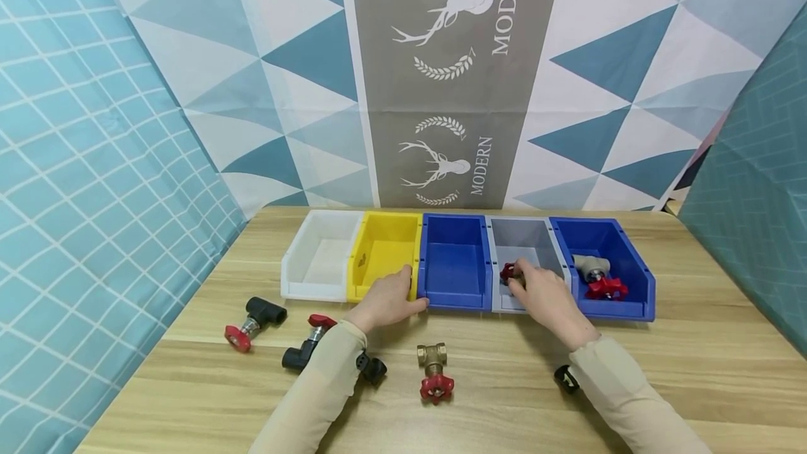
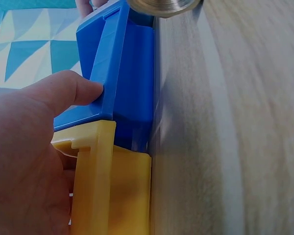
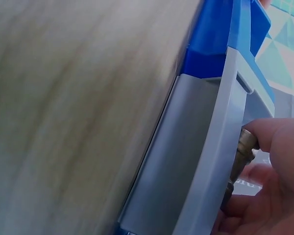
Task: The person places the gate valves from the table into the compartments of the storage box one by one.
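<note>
At the right front corner of the yellow bin, my left hand has its fingers over the rim inside. Its thumb rests on the front lip of the blue bin beside it. Within the grey bin, my right hand holds a gate valve with a red handwheel. Thumb and fingers pinch its brass-coloured body just behind the bin's front lip; the hand hides much of the valve.
A white bin ends the row on the left. On the right, another blue bin holds a red-handled valve. Before the row lie a brass valve and two black valves with red handles, one partly behind my left sleeve.
</note>
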{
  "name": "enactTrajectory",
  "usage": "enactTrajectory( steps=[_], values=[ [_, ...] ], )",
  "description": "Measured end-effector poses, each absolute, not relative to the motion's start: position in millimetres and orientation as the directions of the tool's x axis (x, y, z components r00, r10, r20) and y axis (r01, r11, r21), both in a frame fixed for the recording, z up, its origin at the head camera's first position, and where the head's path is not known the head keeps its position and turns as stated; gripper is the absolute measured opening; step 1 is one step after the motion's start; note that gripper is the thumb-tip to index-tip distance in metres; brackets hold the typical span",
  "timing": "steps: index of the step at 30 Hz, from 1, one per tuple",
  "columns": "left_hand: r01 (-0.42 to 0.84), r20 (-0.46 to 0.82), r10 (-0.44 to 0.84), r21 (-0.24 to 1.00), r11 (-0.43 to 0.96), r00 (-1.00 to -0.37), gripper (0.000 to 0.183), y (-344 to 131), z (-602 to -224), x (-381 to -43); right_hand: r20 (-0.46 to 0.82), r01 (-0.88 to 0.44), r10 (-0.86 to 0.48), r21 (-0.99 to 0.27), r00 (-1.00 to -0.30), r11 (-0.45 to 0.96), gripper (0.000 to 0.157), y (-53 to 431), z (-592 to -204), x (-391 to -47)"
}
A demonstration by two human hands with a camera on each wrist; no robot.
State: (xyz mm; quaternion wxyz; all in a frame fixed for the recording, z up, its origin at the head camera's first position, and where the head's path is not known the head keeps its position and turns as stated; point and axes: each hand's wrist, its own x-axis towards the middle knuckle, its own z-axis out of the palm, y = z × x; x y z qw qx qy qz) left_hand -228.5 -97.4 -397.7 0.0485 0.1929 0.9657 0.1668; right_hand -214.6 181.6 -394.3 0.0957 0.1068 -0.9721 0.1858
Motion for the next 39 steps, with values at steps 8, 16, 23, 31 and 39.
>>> enactTrajectory(
  steps=[8,16,23,31,39],
  values=[
    [0.356,-0.032,0.389,0.339,0.871,-0.921,0.074,-97.3,-396.4,-228.7,0.185,-0.209,-0.151,-0.355,-0.971,0.911,0.022,180.7,-393.9,-217.5],
    [0.355,-0.029,0.387,0.339,0.871,-0.922,0.073,-96.8,-395.1,-228.5,0.163,-0.179,-0.126,-0.363,-0.978,0.915,0.025,180.6,-394.5,-218.7],
    [0.355,-0.027,0.385,0.333,0.874,-0.923,0.068,-96.3,-396.1,-228.5,0.171,-0.17,-0.112,-0.37,-0.979,0.913,0.028,180.9,-395.7,-218.7],
    [0.35,-0.031,0.382,0.337,0.874,-0.924,0.07,-96.6,-396.8,-228.1,0.129,-0.156,-0.115,-0.381,-0.985,0.911,0.031,180.7,-395.2,-218.5],
    [0.351,-0.028,0.381,0.334,0.875,-0.924,0.065,-96.6,-396.7,-228.6,0.098,-0.161,-0.132,-0.399,-0.986,0.903,0.029,179.9,-393.5,-217.5]
  ],
)
